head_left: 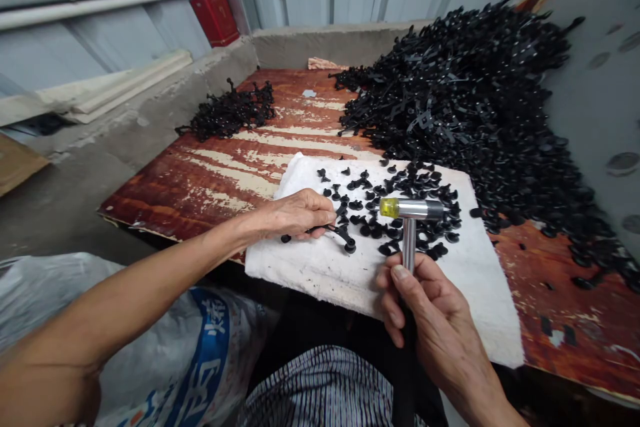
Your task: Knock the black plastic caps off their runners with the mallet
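Observation:
My left hand (pixel 305 213) is closed on a black plastic part (pixel 343 235) with arms and round ends, held low over the white cloth (pixel 305 273). My right hand (pixel 435 307) is wrapped round the handle of a mallet (pixel 409 240). Its metal head stands upright above the cloth, with a yellow face pointing left and a dark face pointing right. Beneath and behind the mallet, many small black round-headed pieces (pixel 365 229) lie scattered over the cloth. Part of the black part is hidden by my left fingers.
A large heap of black parts (pixel 450 93) fills the right side of the worn red board (pixel 165 193). A smaller pile (pixel 235 110) lies at the back left. A red box (pixel 215 19) stands on the ledge, and a plastic sack (pixel 220 347) sits at lower left.

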Demonstrator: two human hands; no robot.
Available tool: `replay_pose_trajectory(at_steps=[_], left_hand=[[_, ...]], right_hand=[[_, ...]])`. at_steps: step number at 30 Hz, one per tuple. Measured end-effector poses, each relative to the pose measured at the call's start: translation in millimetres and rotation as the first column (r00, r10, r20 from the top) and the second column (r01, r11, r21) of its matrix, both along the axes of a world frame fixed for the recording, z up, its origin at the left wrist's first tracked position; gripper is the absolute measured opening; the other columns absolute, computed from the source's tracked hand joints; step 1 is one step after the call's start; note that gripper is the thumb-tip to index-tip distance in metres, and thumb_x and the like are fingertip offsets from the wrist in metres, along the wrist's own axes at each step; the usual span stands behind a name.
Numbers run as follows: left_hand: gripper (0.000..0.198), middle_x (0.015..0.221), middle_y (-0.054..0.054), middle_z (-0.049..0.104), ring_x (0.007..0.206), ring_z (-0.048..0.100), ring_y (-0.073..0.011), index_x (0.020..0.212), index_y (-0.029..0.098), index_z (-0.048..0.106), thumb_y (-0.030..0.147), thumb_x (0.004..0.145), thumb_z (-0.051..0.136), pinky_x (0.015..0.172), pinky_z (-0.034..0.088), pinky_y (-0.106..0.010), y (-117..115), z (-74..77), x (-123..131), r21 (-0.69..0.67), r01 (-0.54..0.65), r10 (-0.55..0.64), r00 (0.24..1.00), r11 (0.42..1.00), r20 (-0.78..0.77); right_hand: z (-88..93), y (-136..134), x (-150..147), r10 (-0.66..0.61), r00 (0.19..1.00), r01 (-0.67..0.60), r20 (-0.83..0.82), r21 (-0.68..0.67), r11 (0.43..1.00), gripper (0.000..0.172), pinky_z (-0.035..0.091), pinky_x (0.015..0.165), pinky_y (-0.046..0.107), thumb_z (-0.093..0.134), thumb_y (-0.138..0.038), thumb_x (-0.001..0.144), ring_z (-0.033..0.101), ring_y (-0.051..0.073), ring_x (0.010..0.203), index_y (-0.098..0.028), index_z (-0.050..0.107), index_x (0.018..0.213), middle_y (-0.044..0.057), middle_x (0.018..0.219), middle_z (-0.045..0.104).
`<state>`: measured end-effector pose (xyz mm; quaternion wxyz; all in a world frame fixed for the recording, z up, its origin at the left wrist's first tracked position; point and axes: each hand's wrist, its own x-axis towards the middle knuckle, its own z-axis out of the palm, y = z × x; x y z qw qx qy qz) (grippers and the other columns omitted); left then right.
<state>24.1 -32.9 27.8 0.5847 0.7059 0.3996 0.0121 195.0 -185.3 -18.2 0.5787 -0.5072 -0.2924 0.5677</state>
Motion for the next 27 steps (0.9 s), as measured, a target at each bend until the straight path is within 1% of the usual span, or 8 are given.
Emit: replay_pose_trajectory(at_steps=[4,7,9,11,14,19,23,27], left_hand=[[0.031,0.051,0.003,0.045,0.036,0.031,-0.0034,0.061,0.016,0.049,0.031,0.088,0.053,0.037,0.017,-0.019,3.8,-3.8,-2.2,-0.061,-0.026,0.027,0.999,0.998,0.019],[0.030,0.049,0.004,0.042,0.036,0.029,-0.0032,0.060,0.017,0.048,0.030,0.087,0.054,0.037,0.016,-0.020,4.9,-4.5,-3.5,-0.057,-0.033,0.032,0.999,0.998,-0.022],[0.032,0.048,0.004,0.040,0.036,0.028,-0.0032,0.059,0.017,0.048,0.031,0.087,0.053,0.037,0.015,-0.020,6.7,-6.0,-4.2,-0.044,-0.017,0.016,0.999,0.999,-0.032],[0.034,0.048,0.004,0.041,0.036,0.028,-0.0032,0.059,0.017,0.049,0.033,0.088,0.053,0.037,0.017,-0.019,9.6,-8.8,-4.7,-0.040,0.006,-0.006,1.000,0.999,-0.016],[0.033,0.049,0.004,0.042,0.036,0.029,-0.0033,0.060,0.017,0.051,0.035,0.087,0.054,0.037,0.018,-0.019,13.3,-12.2,-4.9,-0.061,0.012,-0.012,1.000,0.998,0.009],[0.027,0.048,0.003,0.043,0.035,0.031,-0.0041,0.060,0.017,0.049,0.028,0.083,0.056,0.036,0.018,-0.020,11.4,-10.8,-3.1,-0.089,-0.034,0.031,0.999,0.995,-0.039],[0.025,0.050,0.003,0.044,0.034,0.030,-0.0035,0.060,0.017,0.050,0.027,0.083,0.055,0.036,0.017,-0.020,10.2,-9.1,-2.6,-0.086,-0.013,0.013,1.000,0.996,-0.003],[0.030,0.045,0.004,0.040,0.035,0.030,-0.0044,0.056,0.018,0.047,0.030,0.082,0.055,0.036,0.019,-0.020,10.3,-8.5,-4.2,-0.039,0.018,-0.018,1.000,0.999,-0.012]], right_hand=[[2.9,-3.4,5.1,0.060,0.996,-0.059,0.073,-0.018,0.998,0.036,0.038,0.030,0.017,0.067,-0.054,0.079,0.041,0.006,0.042,-0.022,0.059,0.094,-0.003,0.071,0.057],[9.1,-4.5,16.3,0.113,0.941,-0.106,0.320,-0.038,0.994,0.042,0.039,0.030,0.020,0.056,-0.053,0.087,0.043,0.009,0.040,-0.023,0.059,0.116,-0.002,0.068,0.056],[13.4,-0.1,25.2,0.079,0.813,-0.119,0.577,0.031,0.992,0.046,0.049,0.038,0.025,0.051,-0.046,0.091,0.054,0.013,0.046,-0.023,0.055,0.130,0.002,0.076,0.063],[16.9,9.2,32.4,0.002,0.628,-0.194,0.778,0.154,0.969,0.048,0.060,0.064,0.033,0.047,-0.035,0.093,0.068,0.020,0.072,-0.022,0.049,0.139,0.010,0.101,0.069],[22.5,26.8,36.9,-0.077,0.417,-0.385,0.906,0.253,0.887,0.051,0.053,0.095,0.041,0.042,-0.020,0.093,0.064,0.024,0.111,-0.019,0.045,0.144,0.013,0.133,0.061],[30.1,42.4,35.7,-0.224,0.296,-0.453,0.928,0.343,0.823,0.057,0.058,0.082,0.036,0.040,-0.011,0.091,0.069,0.022,0.093,-0.017,0.040,0.148,0.014,0.114,0.069],[30.0,44.6,37.5,-0.174,0.134,-0.527,0.976,0.219,0.821,0.057,0.060,0.067,0.037,0.038,-0.011,0.090,0.067,0.020,0.069,-0.019,0.043,0.146,0.010,0.092,0.071],[37.1,42.2,34.8,-0.299,0.233,-0.483,0.925,0.377,0.790,0.055,0.058,0.076,0.036,0.039,-0.010,0.092,0.068,0.020,0.082,-0.019,0.042,0.146,0.013,0.107,0.070]])
